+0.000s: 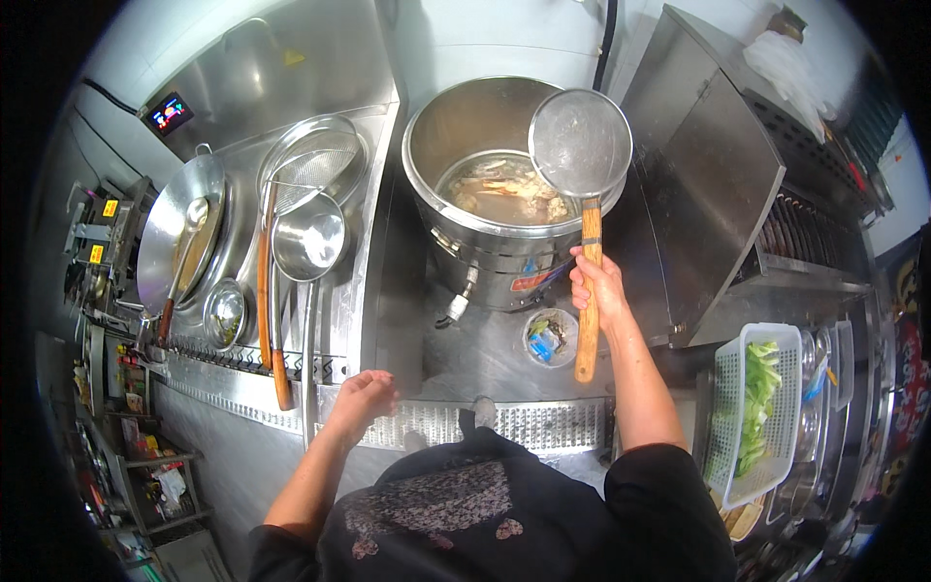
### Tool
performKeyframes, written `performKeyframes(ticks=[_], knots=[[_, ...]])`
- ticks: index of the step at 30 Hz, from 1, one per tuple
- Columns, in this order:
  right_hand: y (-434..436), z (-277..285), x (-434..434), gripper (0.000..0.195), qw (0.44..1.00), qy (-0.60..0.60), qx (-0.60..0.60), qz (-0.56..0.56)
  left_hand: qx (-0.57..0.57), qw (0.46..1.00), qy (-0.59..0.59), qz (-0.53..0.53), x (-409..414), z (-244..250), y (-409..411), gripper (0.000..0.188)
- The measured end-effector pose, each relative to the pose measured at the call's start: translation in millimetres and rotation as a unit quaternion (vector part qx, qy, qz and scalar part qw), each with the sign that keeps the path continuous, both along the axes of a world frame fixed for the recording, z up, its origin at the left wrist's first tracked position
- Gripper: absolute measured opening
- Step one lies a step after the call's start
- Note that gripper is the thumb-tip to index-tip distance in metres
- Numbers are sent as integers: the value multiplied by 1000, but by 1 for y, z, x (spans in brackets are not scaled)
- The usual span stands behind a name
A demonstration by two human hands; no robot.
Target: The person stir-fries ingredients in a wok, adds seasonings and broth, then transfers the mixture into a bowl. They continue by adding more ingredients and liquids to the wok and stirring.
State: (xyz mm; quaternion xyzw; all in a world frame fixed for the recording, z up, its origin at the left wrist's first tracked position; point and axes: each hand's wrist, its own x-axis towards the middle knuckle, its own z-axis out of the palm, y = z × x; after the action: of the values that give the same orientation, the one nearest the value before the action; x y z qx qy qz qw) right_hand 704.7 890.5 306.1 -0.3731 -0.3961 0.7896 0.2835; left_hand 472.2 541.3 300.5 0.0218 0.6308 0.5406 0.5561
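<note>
My right hand (600, 284) grips the wooden handle of a round fine-mesh skimmer (580, 142). The skimmer's head covers the right part of the mouth of a large stainless steel stockpot (494, 231). Inside the pot, bones and pale pieces lie in broth (502, 190). My left hand (366, 399) holds nothing visible, its fingers curled, close to the front edge of the steel counter. On that counter lie a deep ladle (310, 244), a wire strainer (313, 171) with a wooden handle, and a wok (178, 240) with a smaller ladle (196, 214) in it.
A small tub (550, 338) with scraps stands on the floor by the pot. A small metal bowl (225, 313) sits on the counter. On the right are a steel cabinet (698, 145) and a white plastic basket (793, 436) of green vegetables. A drain grating (545, 428) crosses the floor before me.
</note>
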Motion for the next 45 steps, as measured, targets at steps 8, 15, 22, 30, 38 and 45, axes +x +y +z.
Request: performKeyframes(ticks=[8,15,22,30,38,45], knots=[[-20,-54,-19,63,777,-418,469,-39,-21,999,43,-5,8,-2,-26,16],[-15,-96,-29,58,759,-345,538,-127,-20,997,68,22,2,10,-64,16],[-85,-10,-55,35,983,157,-94,15,-14,995,102,-9,-8,4,-117,18],[-218,43,-100,28,988,106,-68,85,128,990,58,10,-40,28,-195,16],[-342,12,-219,26,988,-63,-12,144,129,980,136,71,-80,-5,-286,15],[-385,6,-316,30,979,-49,-27,196,88,983,111,113,-134,-17,-320,15]])
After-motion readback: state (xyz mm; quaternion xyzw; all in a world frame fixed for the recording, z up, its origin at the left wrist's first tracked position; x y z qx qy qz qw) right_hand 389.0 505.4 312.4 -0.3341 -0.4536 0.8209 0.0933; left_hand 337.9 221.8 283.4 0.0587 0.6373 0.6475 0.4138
